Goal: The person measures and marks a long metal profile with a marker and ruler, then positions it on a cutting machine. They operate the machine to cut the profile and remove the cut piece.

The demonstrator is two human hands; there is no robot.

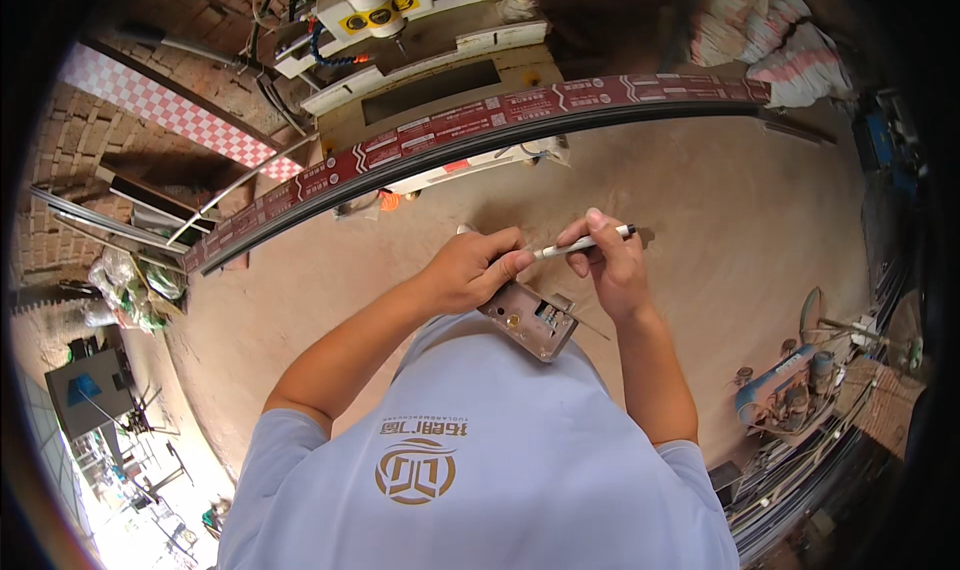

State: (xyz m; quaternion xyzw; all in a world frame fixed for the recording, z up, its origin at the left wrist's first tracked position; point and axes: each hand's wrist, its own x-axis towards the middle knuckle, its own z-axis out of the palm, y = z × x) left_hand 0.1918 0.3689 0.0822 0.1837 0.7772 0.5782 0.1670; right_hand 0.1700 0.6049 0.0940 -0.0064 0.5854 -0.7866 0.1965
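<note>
Count: one left hand (478, 272), one right hand (615, 270), one metal box (530, 336), one pen (586, 243). Left fingers grip the box's upper end; right fingers pinch the white, black-ended pen. The box, before the shirt (560, 440), is brownish-grey, oblong, with one round brass-coloured fitting (514, 321)

The person's right hand (612, 270) pinches a slim white marker (585, 242), its tip just beside the left hand's (478, 270) thumb. Below the left fingers, held, sits a metal case (530, 324); well beyond all fingers stretches a maroon-faced bar (430, 138).
</note>
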